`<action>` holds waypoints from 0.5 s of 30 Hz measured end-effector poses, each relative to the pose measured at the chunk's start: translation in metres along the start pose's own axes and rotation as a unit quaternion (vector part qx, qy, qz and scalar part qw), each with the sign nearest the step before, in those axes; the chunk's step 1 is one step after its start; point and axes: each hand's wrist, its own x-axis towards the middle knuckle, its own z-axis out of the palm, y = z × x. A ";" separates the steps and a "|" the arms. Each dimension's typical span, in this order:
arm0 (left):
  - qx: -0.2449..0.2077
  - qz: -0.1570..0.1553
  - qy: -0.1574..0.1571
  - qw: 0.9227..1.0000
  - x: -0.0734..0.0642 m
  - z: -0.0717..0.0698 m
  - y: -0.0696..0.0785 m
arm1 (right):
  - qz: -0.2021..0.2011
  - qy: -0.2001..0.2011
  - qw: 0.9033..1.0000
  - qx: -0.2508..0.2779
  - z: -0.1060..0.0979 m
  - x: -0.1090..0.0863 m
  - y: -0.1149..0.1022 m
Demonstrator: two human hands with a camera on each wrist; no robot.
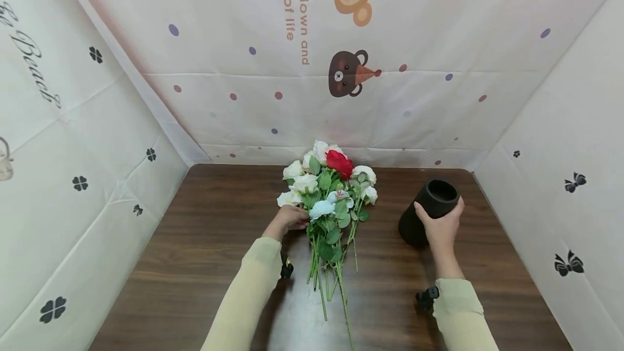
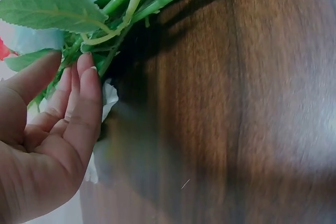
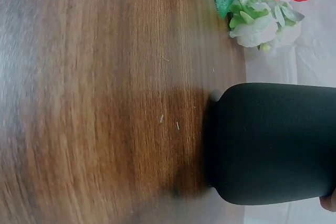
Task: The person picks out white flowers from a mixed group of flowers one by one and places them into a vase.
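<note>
A bunch of artificial flowers, mostly white and pale blue roses with one red rose, lies at mid-table with its green stems toward me. My left hand is at the bunch's left side, just below the white blooms. In the left wrist view its thumb and fingers are apart, fingertips right at the stems and leaves. To the right, my right hand grips a black cylindrical vase near its rim, thumb on the left side. The vase's open mouth faces up, and its base is close over the tabletop.
The dark brown wooden table is bounded by a printed white cloth at the back and more cloth along both sides. A black wrist camera is strapped at the right cuff, and another at the left.
</note>
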 end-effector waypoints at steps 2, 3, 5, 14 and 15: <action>-0.010 -0.004 0.005 1.000 -0.007 0.004 0.003 | -0.003 0.000 1.000 -0.001 -0.001 0.000 0.000; -0.014 -0.003 0.007 1.000 -0.008 0.005 0.004 | -0.003 -0.001 1.000 -0.001 -0.001 0.001 0.000; -0.020 -0.004 0.018 1.000 -0.012 0.007 0.006 | -0.005 -0.003 1.000 -0.003 -0.001 0.001 0.001; -0.112 -0.008 0.072 0.991 -0.006 0.010 0.005 | -0.007 -0.002 1.000 0.001 0.000 0.002 0.002; -0.114 -0.009 0.072 0.991 -0.006 0.010 0.005 | -0.008 -0.001 1.000 0.001 -0.001 0.002 0.002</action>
